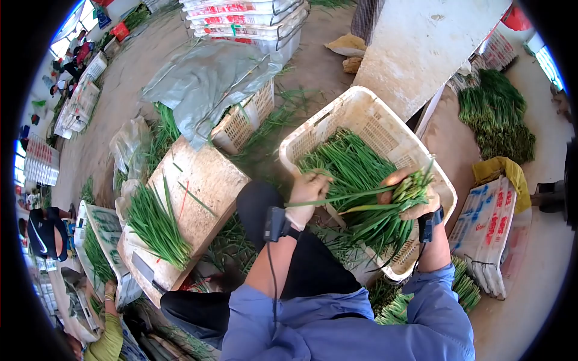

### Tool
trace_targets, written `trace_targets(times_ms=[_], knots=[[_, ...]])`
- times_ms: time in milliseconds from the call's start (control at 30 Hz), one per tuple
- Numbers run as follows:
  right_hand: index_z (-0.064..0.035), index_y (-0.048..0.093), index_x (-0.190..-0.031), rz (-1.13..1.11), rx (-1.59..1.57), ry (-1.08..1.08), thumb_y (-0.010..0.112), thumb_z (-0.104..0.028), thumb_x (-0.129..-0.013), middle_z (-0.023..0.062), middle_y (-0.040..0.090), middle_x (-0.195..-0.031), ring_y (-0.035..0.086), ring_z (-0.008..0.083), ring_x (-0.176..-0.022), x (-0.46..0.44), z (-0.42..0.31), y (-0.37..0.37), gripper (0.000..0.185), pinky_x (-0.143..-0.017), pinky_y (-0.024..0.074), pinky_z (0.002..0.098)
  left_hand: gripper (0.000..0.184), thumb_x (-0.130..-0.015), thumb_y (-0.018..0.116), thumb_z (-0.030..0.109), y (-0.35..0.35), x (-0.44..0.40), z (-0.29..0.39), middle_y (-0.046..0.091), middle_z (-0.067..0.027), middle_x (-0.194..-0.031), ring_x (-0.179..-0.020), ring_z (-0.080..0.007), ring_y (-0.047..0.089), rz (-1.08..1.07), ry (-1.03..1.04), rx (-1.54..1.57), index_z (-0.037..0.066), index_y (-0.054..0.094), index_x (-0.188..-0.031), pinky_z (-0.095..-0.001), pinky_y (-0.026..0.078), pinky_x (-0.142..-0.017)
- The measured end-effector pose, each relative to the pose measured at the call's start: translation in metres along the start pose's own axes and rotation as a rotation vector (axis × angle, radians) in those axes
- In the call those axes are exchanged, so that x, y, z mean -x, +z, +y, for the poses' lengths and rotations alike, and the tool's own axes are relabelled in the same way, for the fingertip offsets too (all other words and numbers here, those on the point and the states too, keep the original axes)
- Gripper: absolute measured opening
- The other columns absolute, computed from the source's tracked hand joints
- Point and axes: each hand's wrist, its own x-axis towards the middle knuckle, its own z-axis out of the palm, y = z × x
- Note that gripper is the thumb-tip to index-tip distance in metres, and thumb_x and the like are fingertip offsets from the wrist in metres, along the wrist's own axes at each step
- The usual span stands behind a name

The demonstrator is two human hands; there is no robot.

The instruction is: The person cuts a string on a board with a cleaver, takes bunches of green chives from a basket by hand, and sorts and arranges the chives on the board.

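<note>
My right hand (423,207), in a pale glove, is closed round a bunch of garlic chives (413,188), its cut ends pointing up and right. The leaves of that bunch hang down over the near side of a cream plastic crate (368,96). My left hand (308,191), also gloved, is pinched on a long green chive leaf (352,195) that stretches across towards the bunch. More green chives (349,157) lie inside the crate under my hands. Dark devices with cables are strapped to both wrists.
On my left, a worn board (201,174) bears a pile of chives (158,225), a red strip and a knife (147,271). Beyond it, a grey plastic sheet (211,78) covers another crate. Stacked white crates (490,231) stand right. Another person's sleeve (108,337) shows lower left.
</note>
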Motion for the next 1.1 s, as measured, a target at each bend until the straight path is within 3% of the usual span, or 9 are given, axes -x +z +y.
trace_targets(times_ms=[167, 300, 367, 567, 700, 767, 833, 967, 1100], knots=[[-0.0034, 0.056, -0.145, 0.153, -0.084, -0.331, 0.092, -0.001, -0.067, 0.0139, 0.078, -0.114, 0.075, 0.0328, -0.109, 0.036, -0.011, -0.046, 0.087, -0.098, 0.0614, 0.0490, 0.020, -0.108, 0.067, 0.022, -0.033, 0.012, 0.026, 0.058, 0.0031, -0.077, -0.059, -0.0070, 0.047, 0.329, 0.145, 0.365, 0.004, 0.072, -0.100, -0.0218, 0.034, -0.050], [-0.0138, 0.049, -0.151, 0.339, 0.023, -0.635, 0.088, -0.018, -0.077, 0.0095, 0.072, -0.115, 0.070, 0.0258, -0.101, 0.042, -0.055, -0.027, 0.084, -0.088, 0.0635, 0.0450, 0.025, -0.110, 0.066, 0.028, -0.039, 0.022, 0.037, 0.058, 0.0025, -0.072, -0.052, -0.0091, 0.047, 0.471, 0.254, 0.264, 0.007, 0.071, -0.098, -0.0227, 0.036, -0.046], [-0.0129, 0.045, -0.155, 0.592, 0.088, -0.607, 0.088, -0.022, -0.075, 0.0114, 0.071, -0.113, 0.071, 0.0275, -0.101, 0.053, -0.071, -0.036, 0.092, -0.090, 0.0629, 0.0431, 0.025, -0.110, 0.065, 0.028, -0.042, 0.027, 0.037, 0.058, 0.0021, -0.072, -0.049, -0.0092, 0.048, 0.488, 0.358, 0.179, 0.007, 0.072, -0.099, -0.0233, 0.035, -0.044], [-0.0070, 0.045, -0.157, 0.643, 0.293, -0.572, 0.086, -0.017, -0.076, 0.0089, 0.068, -0.123, 0.069, 0.0236, -0.109, 0.040, -0.093, -0.049, 0.091, -0.099, 0.0580, 0.0388, 0.013, -0.108, 0.067, 0.016, -0.060, 0.063, 0.074, 0.061, 0.0028, -0.074, -0.057, -0.0042, 0.050, 0.475, 0.535, -0.195, 0.005, 0.073, -0.108, -0.0207, 0.036, -0.050], [-0.0055, 0.046, -0.156, 0.528, 0.289, -0.630, 0.088, -0.017, -0.078, 0.0040, 0.067, -0.127, 0.067, 0.0196, -0.114, 0.017, -0.104, -0.048, 0.089, -0.103, 0.0550, 0.0346, 0.010, -0.106, 0.070, 0.014, -0.107, 0.105, 0.090, 0.063, 0.0037, -0.077, -0.056, -0.0026, 0.046, 0.597, 0.469, -0.151, 0.004, 0.072, -0.107, -0.0191, 0.034, -0.050], [-0.0059, 0.048, -0.156, 0.752, 0.385, -0.532, 0.084, -0.016, -0.083, 0.0048, 0.063, -0.136, 0.063, 0.0186, -0.119, 0.008, -0.103, -0.073, 0.082, -0.105, 0.0514, 0.0333, 0.009, -0.106, 0.068, 0.013, -0.147, 0.124, 0.060, 0.069, 0.0018, -0.082, -0.061, -0.0015, 0.052, 0.605, 0.449, -0.140, 0.005, 0.071, -0.103, -0.0192, 0.037, -0.050], [-0.0052, 0.050, -0.156, 0.623, 0.569, -0.501, 0.083, -0.014, -0.083, -0.0010, 0.062, -0.124, 0.060, 0.0141, -0.111, -0.015, -0.114, -0.031, 0.081, -0.102, 0.0485, 0.0302, 0.008, -0.103, 0.070, 0.011, -0.160, 0.162, 0.032, 0.075, -0.0044, -0.086, -0.066, -0.0109, 0.063, 0.673, 0.289, -0.371, 0.004, 0.071, -0.104, -0.0266, 0.048, -0.054], [-0.0018, 0.055, -0.153, 0.480, 0.538, -0.522, 0.082, -0.011, -0.082, -0.0003, 0.063, -0.124, 0.058, 0.0132, -0.109, -0.052, -0.121, -0.013, 0.076, -0.100, 0.0469, 0.0283, 0.022, -0.092, 0.071, 0.021, -0.244, 0.211, -0.120, 0.077, -0.0160, -0.089, -0.082, -0.0324, 0.075, 0.313, -0.109, -1.400, 0.006, 0.079, -0.106, -0.0472, 0.058, -0.072], [-0.0002, 0.054, -0.154, 0.420, 0.663, -0.565, 0.077, -0.011, -0.093, -0.0032, 0.061, -0.124, 0.056, 0.0077, -0.101, -0.080, -0.123, 0.008, 0.066, -0.090, 0.0460, 0.0213, 0.027, -0.085, 0.070, 0.021, -0.284, 0.235, -0.196, 0.077, -0.0218, -0.099, -0.099, -0.0428, 0.074, -0.129, -0.223, -1.483, 0.007, 0.078, -0.106, -0.0533, 0.059, -0.084]])
